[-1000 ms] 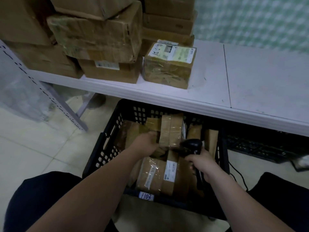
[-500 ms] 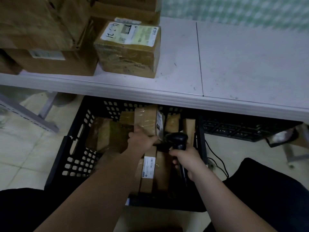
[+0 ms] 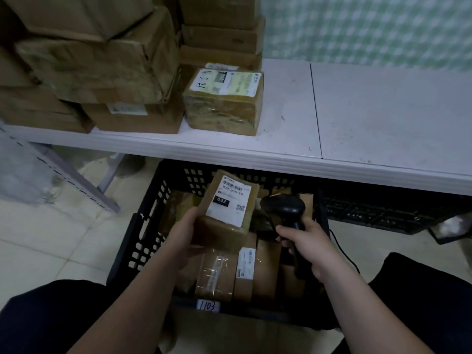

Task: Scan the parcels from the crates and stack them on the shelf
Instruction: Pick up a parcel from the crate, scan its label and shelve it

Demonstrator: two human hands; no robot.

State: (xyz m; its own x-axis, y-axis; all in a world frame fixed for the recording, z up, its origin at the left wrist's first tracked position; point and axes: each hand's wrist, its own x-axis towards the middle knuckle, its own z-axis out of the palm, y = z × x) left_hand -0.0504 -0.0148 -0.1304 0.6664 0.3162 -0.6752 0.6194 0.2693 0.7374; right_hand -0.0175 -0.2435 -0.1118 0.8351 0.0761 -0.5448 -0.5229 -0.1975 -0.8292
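My left hand grips a brown cardboard parcel with a white shipping label facing up, held above the black plastic crate. My right hand holds a black handheld scanner, its head just right of the parcel's label. Several more taped brown parcels stand on edge inside the crate. A small labelled parcel sits on the white shelf.
Stacks of brown cartons fill the shelf's left part and back; its right half is bare. A second black crate sits under the shelf at right. The scanner's cable trails over the tiled floor. My dark-clothed knees flank the crate.
My left hand has lifted one parcel out of the crate and turned its label upward. The scanner in my right hand now sits beside that label.
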